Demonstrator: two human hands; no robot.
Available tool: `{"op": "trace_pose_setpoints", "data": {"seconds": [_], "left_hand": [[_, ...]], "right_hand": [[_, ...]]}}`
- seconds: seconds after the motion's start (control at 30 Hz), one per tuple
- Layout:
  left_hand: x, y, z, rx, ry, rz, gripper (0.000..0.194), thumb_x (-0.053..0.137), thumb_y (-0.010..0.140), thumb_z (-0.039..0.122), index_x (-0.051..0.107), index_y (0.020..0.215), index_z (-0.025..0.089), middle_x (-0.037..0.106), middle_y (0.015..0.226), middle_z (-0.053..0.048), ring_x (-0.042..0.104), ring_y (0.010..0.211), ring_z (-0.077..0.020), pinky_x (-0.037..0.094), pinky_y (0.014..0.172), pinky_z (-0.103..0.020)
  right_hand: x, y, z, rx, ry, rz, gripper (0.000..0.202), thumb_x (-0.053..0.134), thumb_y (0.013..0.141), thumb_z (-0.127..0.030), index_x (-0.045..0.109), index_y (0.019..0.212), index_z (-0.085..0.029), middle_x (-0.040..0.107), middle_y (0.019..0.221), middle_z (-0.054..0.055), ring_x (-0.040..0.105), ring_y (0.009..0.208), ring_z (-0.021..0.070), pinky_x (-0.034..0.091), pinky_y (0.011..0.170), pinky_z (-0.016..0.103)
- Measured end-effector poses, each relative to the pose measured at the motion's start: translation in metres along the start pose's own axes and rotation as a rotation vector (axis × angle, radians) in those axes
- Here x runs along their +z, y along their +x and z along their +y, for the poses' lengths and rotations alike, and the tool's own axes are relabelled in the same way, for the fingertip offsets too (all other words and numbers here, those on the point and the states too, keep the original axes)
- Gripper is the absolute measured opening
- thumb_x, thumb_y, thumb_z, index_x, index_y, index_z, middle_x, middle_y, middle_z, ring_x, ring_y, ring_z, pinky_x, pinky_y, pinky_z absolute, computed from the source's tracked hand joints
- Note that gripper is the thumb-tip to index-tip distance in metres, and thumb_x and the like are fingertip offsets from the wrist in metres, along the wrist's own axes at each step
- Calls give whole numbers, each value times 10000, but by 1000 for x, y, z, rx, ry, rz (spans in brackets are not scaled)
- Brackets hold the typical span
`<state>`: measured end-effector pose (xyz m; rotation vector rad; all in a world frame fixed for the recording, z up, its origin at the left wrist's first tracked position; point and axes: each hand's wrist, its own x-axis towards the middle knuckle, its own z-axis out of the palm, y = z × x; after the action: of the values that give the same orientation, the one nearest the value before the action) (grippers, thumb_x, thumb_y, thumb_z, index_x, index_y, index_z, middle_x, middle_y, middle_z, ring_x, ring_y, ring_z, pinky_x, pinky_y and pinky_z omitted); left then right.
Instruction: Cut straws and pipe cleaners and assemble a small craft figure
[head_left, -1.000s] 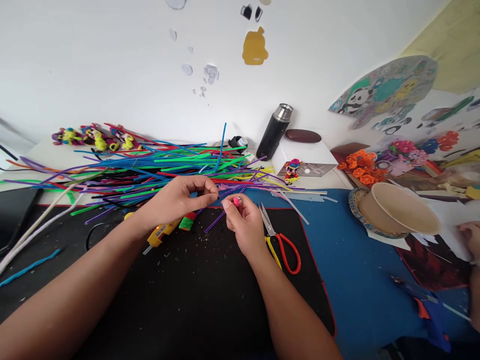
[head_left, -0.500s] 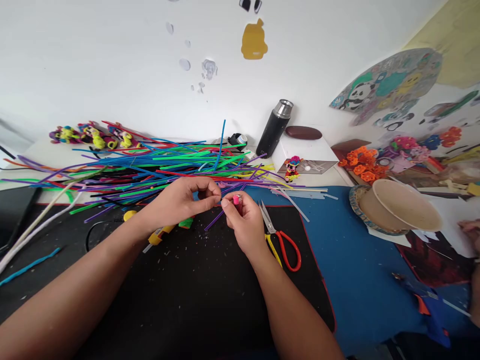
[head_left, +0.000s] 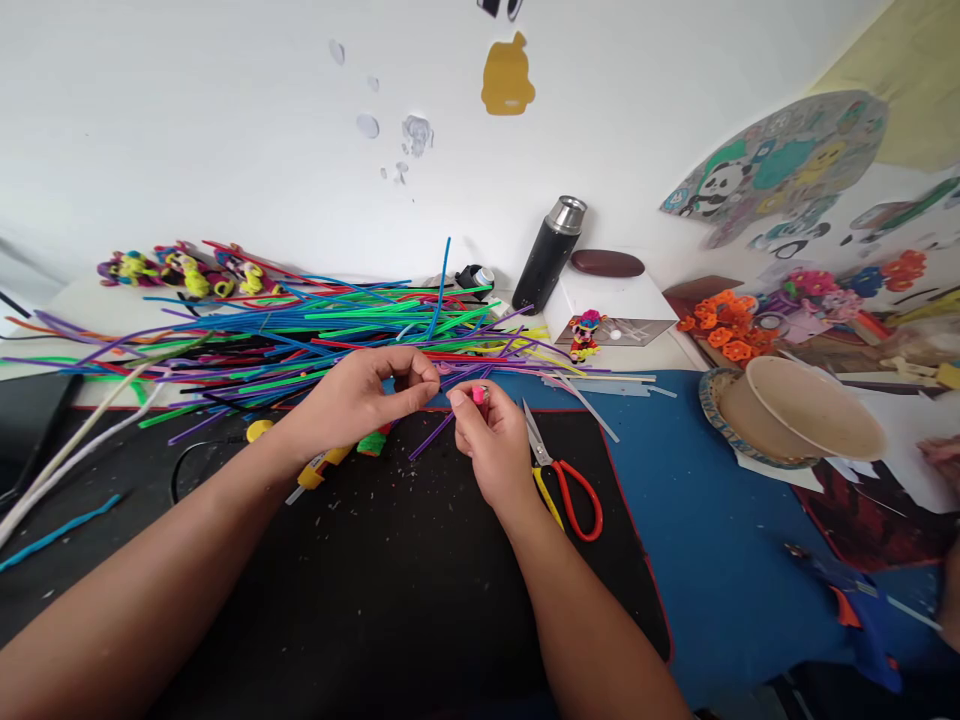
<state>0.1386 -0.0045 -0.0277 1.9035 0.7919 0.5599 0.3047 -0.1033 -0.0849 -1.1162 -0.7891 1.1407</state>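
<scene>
Above the black mat, my left hand (head_left: 379,390) is closed in a pinch, thumb against fingertips; whatever it pinches is too small to make out. Just right of it, my right hand (head_left: 493,445) is closed around a small bright pink piece (head_left: 480,395), most of it hidden by the fingers. A narrow gap separates the two sets of fingertips. Beneath my left wrist lies a yellow glue gun (head_left: 324,470), with a small green fuzzy piece (head_left: 371,443) beside it. Scissors (head_left: 555,475) with red and yellow handles rest right of my right hand.
A big heap of coloured pipe cleaners (head_left: 285,330) spreads behind my hands. Fuzzy figures (head_left: 187,270) stand at the back left. A black flask (head_left: 550,255) and white box (head_left: 611,310) stand behind. To the right are a bowl (head_left: 817,410) and a blue glue gun (head_left: 862,620).
My right hand has shifted slightly right with the pink piece, which is now turned a little. The gap between my fingertips has widened. My left hand has barely moved.
</scene>
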Motion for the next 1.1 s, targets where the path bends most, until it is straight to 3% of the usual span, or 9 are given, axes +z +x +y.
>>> {"op": "trace_pose_setpoints", "data": {"seconds": [0.8,0.97,1.1], "left_hand": [[6,1,-4,26,20,-28,254,717,982,453,722,880,221,673,792,2,581,705,-152,484,675,-283],[2,1,-7,12,24,-37,305,726,982,512,741,883,224,702,801,-11,604,717,-164,501,672,-285],[-4,4,-11,28,49,43,387,749,966,591,781,903,211,757,862,-39,655,787,-187,541,732,-299]], "right_hand": [[-3,1,9,-8,-72,1,391,827,904,-590,637,917,-249,426,663,-80,378,566,123,309,507,259],[-3,0,7,-6,-73,2,350,816,908,-544,626,904,-249,424,671,-79,362,563,119,289,507,257],[-2,0,5,6,-65,2,335,814,902,-524,621,898,-250,413,670,-82,348,560,117,277,508,260]]}}
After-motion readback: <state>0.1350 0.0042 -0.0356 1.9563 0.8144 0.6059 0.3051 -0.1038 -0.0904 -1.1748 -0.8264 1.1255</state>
